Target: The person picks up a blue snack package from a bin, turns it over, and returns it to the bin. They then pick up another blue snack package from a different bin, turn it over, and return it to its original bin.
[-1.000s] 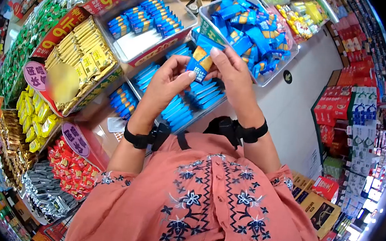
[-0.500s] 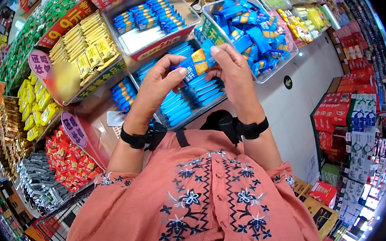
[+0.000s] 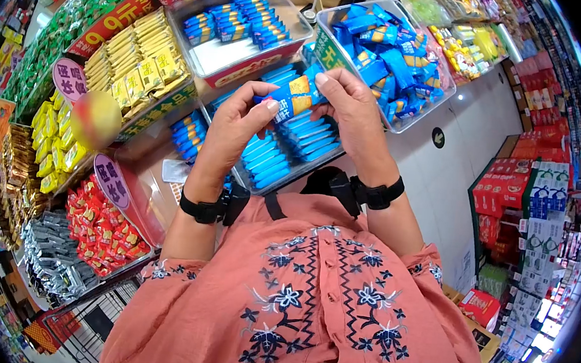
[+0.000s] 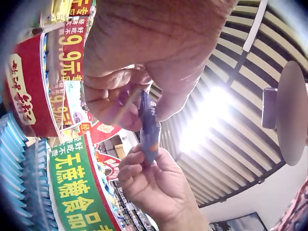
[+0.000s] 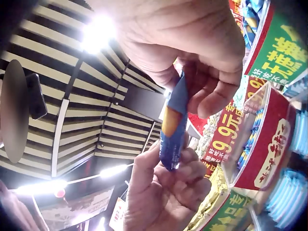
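A small blue snack packet with a golden biscuit picture is stretched between both hands, over a clear bin of upright light-blue packets. My left hand pinches its left end between thumb and fingers. At the other end, my right hand pinches the packet's upper right corner. Seen edge-on in the left wrist view, the packet looks thin, with the left hand above and the right hand below. In the right wrist view the packet's biscuit picture faces partly toward the camera.
A bin of loose blue packets stands at the upper right, and a bin with neat blue rows at the upper middle. Yellow bars, red packets and silver packets fill bins on the left. Stacked red boxes stand right.
The packet has turned from steeply tilted to flatter, its printed front now showing more. The hands have spread slightly apart, both still pinching it. The camera view has shifted a little.
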Available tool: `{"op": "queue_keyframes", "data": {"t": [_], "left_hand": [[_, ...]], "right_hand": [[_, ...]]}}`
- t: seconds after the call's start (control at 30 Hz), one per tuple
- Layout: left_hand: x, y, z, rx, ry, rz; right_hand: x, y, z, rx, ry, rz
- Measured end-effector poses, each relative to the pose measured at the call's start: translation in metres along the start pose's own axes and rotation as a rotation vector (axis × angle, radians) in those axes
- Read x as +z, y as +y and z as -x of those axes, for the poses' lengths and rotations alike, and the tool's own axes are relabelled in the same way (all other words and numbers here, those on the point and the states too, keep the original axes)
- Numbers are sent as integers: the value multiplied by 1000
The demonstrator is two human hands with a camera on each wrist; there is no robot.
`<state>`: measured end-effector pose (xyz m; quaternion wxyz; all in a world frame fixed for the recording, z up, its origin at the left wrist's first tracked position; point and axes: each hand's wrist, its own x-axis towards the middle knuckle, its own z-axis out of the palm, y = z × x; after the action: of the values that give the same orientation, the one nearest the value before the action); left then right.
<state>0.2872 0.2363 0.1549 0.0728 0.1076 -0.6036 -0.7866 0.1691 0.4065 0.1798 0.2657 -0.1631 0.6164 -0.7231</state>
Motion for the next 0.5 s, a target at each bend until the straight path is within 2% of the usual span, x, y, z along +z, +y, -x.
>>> {"op": "queue_keyframes", "data": {"t": [0.27,0.37,0.47,0.5], "left_hand": [[2,-3,-10,-26,38,-33],[2,-1,-19,-69,36,-160],[-4,-11,-37,118,23,-397],[-4,2,-40,117,14,-563]], "right_hand": [[-11,5,-8,38,-17,-56],[-21,9,-15,50,-21,-84],[-29,13,-25,69,-46,-17],[-31,15,-28,65,-65,-3]]}}
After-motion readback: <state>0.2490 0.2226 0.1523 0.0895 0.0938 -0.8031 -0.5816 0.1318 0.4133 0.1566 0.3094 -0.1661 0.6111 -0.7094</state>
